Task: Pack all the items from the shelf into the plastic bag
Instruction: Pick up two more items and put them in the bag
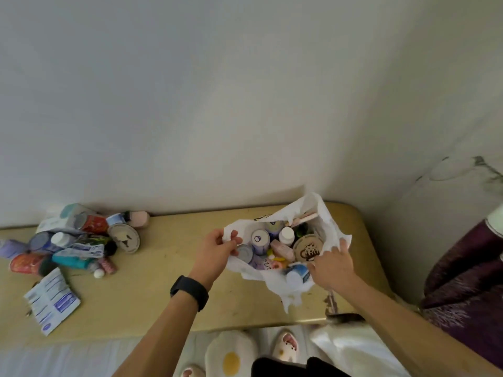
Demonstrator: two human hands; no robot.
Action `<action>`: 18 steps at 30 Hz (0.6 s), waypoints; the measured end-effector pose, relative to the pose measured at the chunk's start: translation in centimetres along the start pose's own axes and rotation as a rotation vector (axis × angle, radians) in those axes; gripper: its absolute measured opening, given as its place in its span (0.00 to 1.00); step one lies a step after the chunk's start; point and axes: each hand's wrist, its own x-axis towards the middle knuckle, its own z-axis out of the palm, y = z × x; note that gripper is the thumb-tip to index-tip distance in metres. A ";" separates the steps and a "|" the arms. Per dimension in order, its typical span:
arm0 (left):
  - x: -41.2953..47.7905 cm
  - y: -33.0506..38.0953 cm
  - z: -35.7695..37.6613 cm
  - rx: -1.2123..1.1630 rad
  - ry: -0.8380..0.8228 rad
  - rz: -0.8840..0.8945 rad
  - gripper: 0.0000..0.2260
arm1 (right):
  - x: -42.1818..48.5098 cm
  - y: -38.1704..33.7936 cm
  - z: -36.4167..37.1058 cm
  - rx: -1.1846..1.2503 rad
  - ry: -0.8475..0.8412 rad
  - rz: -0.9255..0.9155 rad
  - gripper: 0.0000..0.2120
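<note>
A white plastic bag (330, 229) stands open on the right part of the beige shelf (163, 281). Inside it lie several items: a round brown-printed lid (309, 250), a white bottle (286, 235), purple cans (260, 242) and a pink tube. My left hand (217, 247) pinches the bag's left rim. My right hand (330, 265) rests on the bag's right rim, fingers spread over the plastic. A pile of items (73, 240) lies at the shelf's left end: red cans, tubes, bottles, a round tin (124, 238). A white-and-blue packet (51, 302) lies in front of the pile.
A white wall rises directly behind the shelf. A dark purple cloth (468, 281) hangs at the right. The shelf's front right edge is chipped (333, 306). Below the shelf are slippers (231, 355) and a pale floor.
</note>
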 end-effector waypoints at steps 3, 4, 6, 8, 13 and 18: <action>0.4 1.2 0.3 -0.089 0.040 0.020 0.07 | -1.8 3.5 -1.5 -0.060 -0.009 0.069 0.15; 0.6 1.7 0.3 -0.128 0.052 0.022 0.08 | -2.2 4.5 -2.2 -0.003 0.033 0.092 0.13; 1.1 2.6 0.4 -0.161 0.052 0.039 0.10 | -2.6 6.4 -3.7 0.102 0.155 0.145 0.12; 1.3 3.1 1.0 -0.134 0.014 0.044 0.10 | -2.5 7.4 -4.8 0.156 0.282 0.202 0.14; 1.6 1.2 2.6 0.128 -0.029 0.068 0.13 | -2.7 4.9 -4.0 0.169 0.158 0.206 0.10; 1.3 1.0 2.2 0.219 0.048 0.198 0.19 | -3.8 3.8 -3.2 0.186 0.063 0.186 0.15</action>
